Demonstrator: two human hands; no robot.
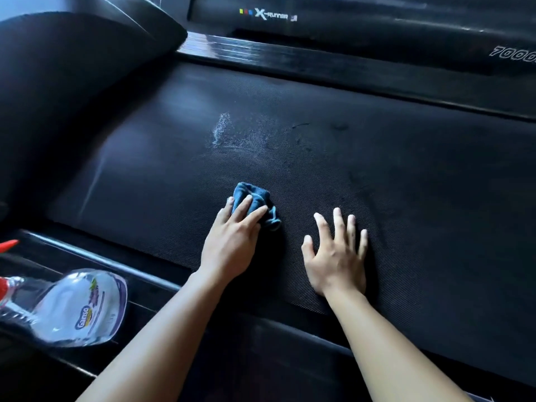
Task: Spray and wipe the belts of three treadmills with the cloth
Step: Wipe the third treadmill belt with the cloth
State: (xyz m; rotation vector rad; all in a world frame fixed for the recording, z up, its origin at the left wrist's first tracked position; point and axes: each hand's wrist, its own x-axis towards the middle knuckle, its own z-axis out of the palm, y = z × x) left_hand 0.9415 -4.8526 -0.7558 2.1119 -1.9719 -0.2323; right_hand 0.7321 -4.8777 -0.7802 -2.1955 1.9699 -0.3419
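Note:
A black textured treadmill belt (377, 169) fills the view. A whitish wet patch of spray (232, 134) lies on it, beyond my hands. My left hand (235, 236) presses a bunched blue cloth (255, 204) flat onto the belt, fingers on top of it. My right hand (336, 250) rests palm down on the belt just right of the cloth, fingers spread, holding nothing. A clear spray bottle (75, 306) with a red trigger lies on its side on the near side rail at the lower left.
The near side rail (162, 282) runs diagonally below my forearms. The far side rail (290, 62) borders the belt at the top, with another treadmill's frame (377, 21) behind it. The dark motor hood (72, 68) rises at the upper left.

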